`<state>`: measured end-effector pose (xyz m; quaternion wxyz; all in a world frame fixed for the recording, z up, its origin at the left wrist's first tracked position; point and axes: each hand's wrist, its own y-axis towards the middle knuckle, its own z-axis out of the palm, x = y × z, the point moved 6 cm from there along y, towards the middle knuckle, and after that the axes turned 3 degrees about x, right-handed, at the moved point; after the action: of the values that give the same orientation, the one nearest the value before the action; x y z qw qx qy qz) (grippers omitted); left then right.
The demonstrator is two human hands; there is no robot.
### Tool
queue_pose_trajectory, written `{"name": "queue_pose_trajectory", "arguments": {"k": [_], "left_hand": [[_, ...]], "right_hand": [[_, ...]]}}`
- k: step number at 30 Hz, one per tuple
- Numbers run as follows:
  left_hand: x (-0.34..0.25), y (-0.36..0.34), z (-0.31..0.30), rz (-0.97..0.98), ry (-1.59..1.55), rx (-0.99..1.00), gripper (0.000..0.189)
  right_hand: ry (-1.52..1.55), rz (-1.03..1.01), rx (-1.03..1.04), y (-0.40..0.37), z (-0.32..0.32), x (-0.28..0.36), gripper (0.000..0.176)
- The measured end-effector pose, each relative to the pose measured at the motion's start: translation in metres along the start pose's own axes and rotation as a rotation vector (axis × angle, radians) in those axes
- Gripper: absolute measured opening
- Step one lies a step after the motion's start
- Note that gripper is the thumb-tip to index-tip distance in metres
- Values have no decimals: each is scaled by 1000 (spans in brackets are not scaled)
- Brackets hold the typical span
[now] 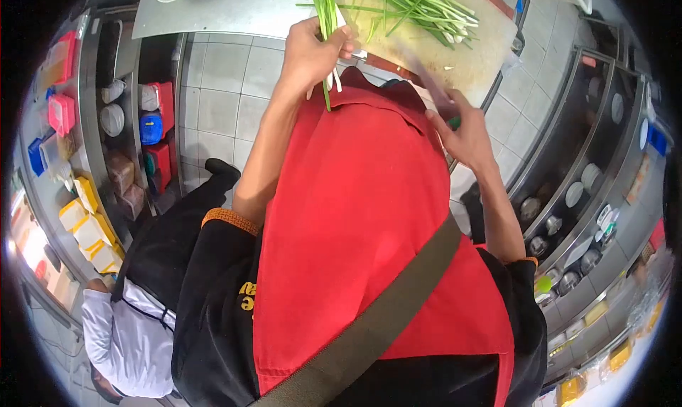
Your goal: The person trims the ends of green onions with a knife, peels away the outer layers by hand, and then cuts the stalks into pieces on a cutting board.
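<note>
1. Our left hand (309, 51) clamps its fingers on thin green-and-white stalks (323, 5) beside the cream rectangular board (494, 48); a loosened grip could drop them.
2. Our right hand (470, 133) closes its fingers around a blurred, long-bladed knife (428, 76); hasty swings could cut us.

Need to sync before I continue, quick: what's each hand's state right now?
Left hand: closed around a bunch of green onions.
Right hand: closed on a knife, which is blurred.

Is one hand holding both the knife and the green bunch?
No, the right hand holds the knife, and the left hand holds the green bunch.
</note>
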<state>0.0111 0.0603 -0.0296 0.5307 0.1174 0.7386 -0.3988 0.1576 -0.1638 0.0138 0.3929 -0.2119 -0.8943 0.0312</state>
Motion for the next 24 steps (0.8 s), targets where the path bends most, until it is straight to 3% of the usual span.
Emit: {"name": "queue_pose_trajectory", "arguments": {"k": [2, 5, 14, 17, 21, 24], "left_hand": [[-1, 4, -4, -7, -4, 24, 21], [-4, 3, -9, 16, -8, 13, 21], [4, 1, -15, -3, -188, -30, 16], [7, 2, -15, -6, -277, -16, 14], [13, 6, -11, 5, -331, 6, 15], [5, 9, -14, 13, -316, 40, 14]], "right_hand": [[51, 322, -64, 23, -15, 21, 44], [135, 110, -328, 70, 2, 46, 40], [-42, 248, -292, 125, 37, 35, 33], [75, 205, -299, 121, 21, 53, 26], [151, 120, -301, 141, -14, 99, 31], [181, -167, -293, 194, -39, 176, 36]]}}
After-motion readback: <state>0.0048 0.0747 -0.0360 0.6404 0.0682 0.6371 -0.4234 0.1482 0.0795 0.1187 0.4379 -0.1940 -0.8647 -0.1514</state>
